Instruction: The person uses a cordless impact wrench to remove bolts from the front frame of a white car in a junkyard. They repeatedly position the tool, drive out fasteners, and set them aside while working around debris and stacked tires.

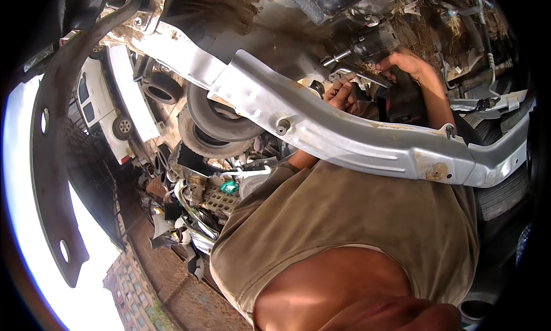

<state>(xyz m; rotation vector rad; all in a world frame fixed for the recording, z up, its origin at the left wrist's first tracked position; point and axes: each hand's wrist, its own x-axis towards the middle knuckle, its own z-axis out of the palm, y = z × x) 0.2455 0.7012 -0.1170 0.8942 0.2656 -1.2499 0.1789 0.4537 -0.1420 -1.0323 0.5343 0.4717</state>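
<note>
My left hand (pixel 342 97) is closed, its fingers curled at one end of a thin shiny metal bar (pixel 370 77), which looks like a tool handle. To its right, my right hand (pixel 404 62) is bent inward with its fingers curled near the bar's other end; what they grip is hidden. Just above the hands, a chrome rod-like piece (pixel 337 57) points out from a dark cylindrical part (pixel 376 43) of the vehicle's underside. A small round shiny thing (pixel 316 88) shows beside my left hand.
A long silver metal beam (pixel 321 133) crosses between my chest and hands. A dark curved metal strip with holes (pixel 54 159) hangs at left. Dirty pipes (pixel 489 55) run at upper right. Used tires (pixel 221 116), scrap parts (pixel 201 199) and a white vehicle (pixel 94 96) lie beyond.
</note>
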